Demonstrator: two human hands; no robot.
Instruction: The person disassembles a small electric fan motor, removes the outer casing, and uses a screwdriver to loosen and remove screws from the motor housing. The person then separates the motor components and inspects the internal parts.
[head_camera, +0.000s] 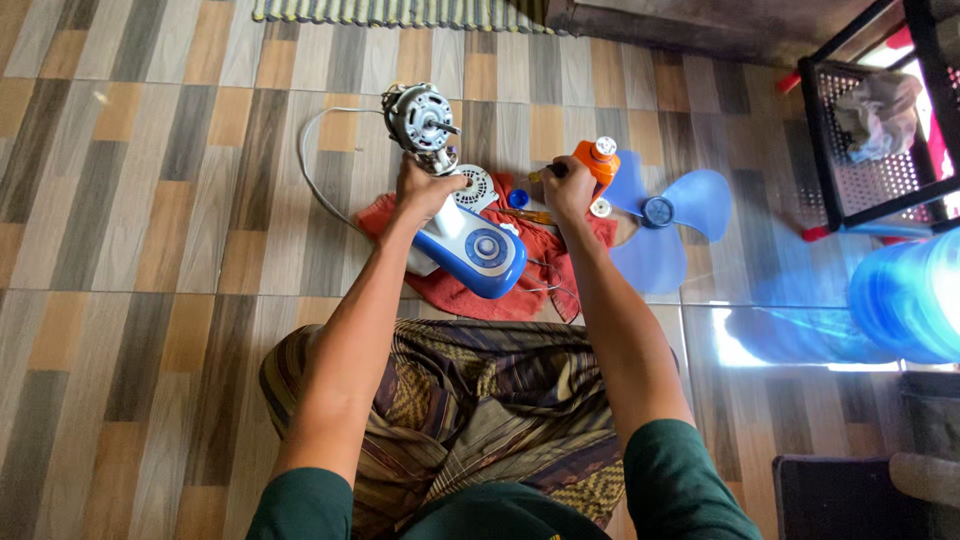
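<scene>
On the floor between the knees: left hand (425, 190) closed around the neck of the fan body (468, 245), just under the bare motor (420, 118). Left forearm runs straight out from the body, wrist level. Right hand (567, 188) closed on a screwdriver (535, 176), tip pointing left toward the white vented part (475, 186); forearm angled inward. Fan body, blue and white, lies on a red cloth (510, 270). White cord (315, 160) loops left of the motor. Orange part (598, 160) touches the right knuckles; blue blade (665, 215) just beyond it.
</scene>
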